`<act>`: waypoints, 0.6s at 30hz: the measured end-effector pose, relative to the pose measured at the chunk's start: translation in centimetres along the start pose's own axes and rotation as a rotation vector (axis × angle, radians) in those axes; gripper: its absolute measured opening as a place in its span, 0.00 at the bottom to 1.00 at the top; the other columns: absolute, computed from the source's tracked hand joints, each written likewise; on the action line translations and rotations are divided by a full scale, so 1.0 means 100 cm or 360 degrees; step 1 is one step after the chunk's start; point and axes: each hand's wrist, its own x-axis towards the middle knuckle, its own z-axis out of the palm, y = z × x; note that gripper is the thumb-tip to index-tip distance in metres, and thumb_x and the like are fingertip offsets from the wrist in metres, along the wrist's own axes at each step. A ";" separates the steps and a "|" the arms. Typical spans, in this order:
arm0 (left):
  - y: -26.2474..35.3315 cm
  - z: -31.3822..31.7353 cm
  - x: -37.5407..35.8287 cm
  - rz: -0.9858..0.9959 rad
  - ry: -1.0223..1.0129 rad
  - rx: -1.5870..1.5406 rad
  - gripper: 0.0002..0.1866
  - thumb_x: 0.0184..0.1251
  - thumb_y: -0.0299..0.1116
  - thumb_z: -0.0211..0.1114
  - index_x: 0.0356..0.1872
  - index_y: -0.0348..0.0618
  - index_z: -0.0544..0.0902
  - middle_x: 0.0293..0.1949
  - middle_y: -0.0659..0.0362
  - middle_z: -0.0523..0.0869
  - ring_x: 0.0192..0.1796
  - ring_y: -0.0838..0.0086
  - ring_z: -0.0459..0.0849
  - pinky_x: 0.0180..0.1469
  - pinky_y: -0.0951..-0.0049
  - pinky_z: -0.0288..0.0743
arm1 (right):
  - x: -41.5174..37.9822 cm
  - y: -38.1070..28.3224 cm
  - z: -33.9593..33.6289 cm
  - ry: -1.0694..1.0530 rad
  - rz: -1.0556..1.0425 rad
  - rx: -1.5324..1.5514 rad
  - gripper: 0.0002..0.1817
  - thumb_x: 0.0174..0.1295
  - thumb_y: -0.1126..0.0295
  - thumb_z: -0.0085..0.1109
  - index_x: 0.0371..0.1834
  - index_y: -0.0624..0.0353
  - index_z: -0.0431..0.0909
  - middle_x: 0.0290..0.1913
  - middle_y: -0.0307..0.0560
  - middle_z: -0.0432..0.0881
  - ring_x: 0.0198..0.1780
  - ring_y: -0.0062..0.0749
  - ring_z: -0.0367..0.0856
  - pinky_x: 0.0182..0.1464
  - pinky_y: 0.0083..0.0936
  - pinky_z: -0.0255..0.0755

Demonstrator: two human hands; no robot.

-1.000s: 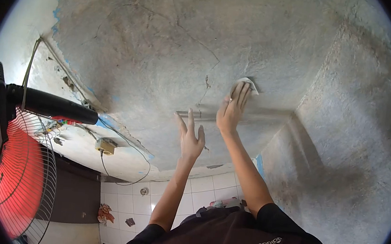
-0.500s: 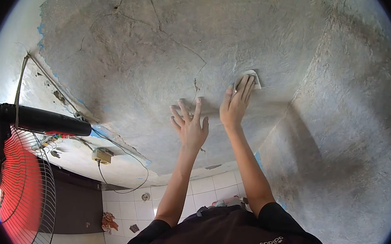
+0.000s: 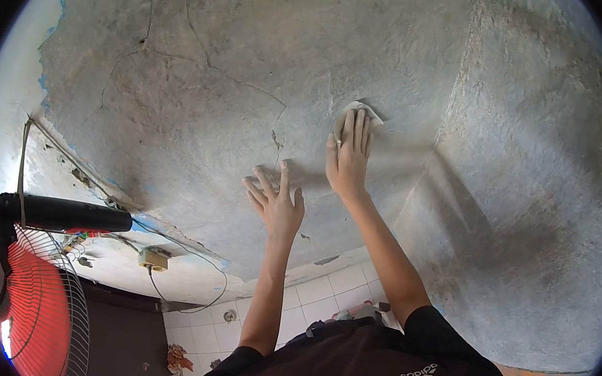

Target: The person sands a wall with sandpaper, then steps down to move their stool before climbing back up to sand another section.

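Note:
My right hand (image 3: pixel 350 156) presses a folded pale sheet, which looks like sandpaper (image 3: pixel 375 117), against the bare grey wall (image 3: pixel 236 111). Its fingers lie over the sheet, the thumb is along the left side, and only the sheet's edges show. Lower and to the left, my left hand (image 3: pixel 280 206) is open, fingers spread, with its fingertips at the wall surface. It holds nothing. A thin crack and a small chipped spot (image 3: pixel 276 141) lie just above the left fingertips.
At the left stands a fan (image 3: pixel 41 294) with a wire cage and red blades. A yellowish socket box (image 3: pixel 155 259) with a plug and looping cable hangs on the wall's lower part. White floor tiles (image 3: pixel 296 320) and a dark panel (image 3: pixel 124 330) lie below. A wall corner (image 3: pixel 441 129) runs at right.
My right hand and the sheet have shifted a little up and left relative to the wall corner. My left hand stays spread at the wall. The camera view has turned slightly.

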 end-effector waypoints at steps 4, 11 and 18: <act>0.021 -0.004 -0.001 -0.0037 0.0013 -0.0231 0.38 0.70 0.48 0.66 0.80 0.66 0.61 0.81 0.34 0.40 0.79 0.24 0.30 0.74 0.26 0.36 | -0.057 0.008 0.022 -0.0029 -0.0016 0.0124 0.37 0.75 0.57 0.44 0.80 0.68 0.52 0.80 0.71 0.51 0.81 0.69 0.45 0.78 0.63 0.39; 0.060 -0.009 0.017 0.0218 -0.0025 -0.0099 0.35 0.73 0.51 0.62 0.79 0.70 0.63 0.81 0.34 0.38 0.75 0.16 0.28 0.71 0.21 0.34 | -0.036 0.033 0.004 -0.0113 0.0004 -0.0132 0.36 0.75 0.59 0.46 0.81 0.68 0.51 0.80 0.71 0.50 0.81 0.68 0.46 0.79 0.59 0.41; 0.078 0.009 0.017 0.0068 -0.0125 -0.0090 0.35 0.73 0.50 0.62 0.79 0.70 0.63 0.79 0.27 0.34 0.73 0.14 0.23 0.68 0.17 0.33 | -0.027 0.054 -0.007 0.0044 0.0079 0.0364 0.35 0.77 0.61 0.44 0.78 0.75 0.51 0.78 0.79 0.50 0.80 0.73 0.45 0.79 0.55 0.46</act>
